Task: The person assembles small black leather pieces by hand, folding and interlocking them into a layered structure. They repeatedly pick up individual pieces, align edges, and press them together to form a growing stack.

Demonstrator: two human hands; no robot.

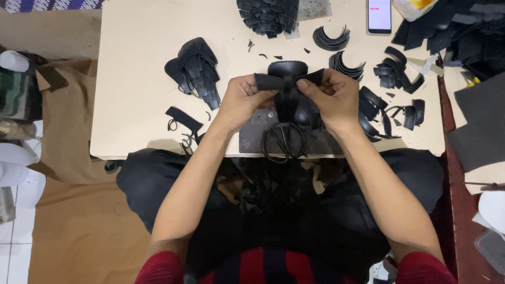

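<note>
Both hands hold a black leather piece [286, 79] just above a low cream table [137, 58]. My left hand [243, 99] pinches the left end of its crossing strap. My right hand [330, 94] pinches the right end, thumb on top. The piece has a rounded stitched upper part and a strip hanging down between my hands. Black-handled scissors [284, 142] lie on a dark grey mat [252, 138] right below my hands.
Piles of black leather straps [195, 69] and cut pieces [268, 16] lie on the table, with curved pieces [331, 39] and loops [394, 71] to the right. A phone [379, 16] rests at the far edge. Dark sheets [481, 123] sit to the right, brown paper [79, 221] on the floor.
</note>
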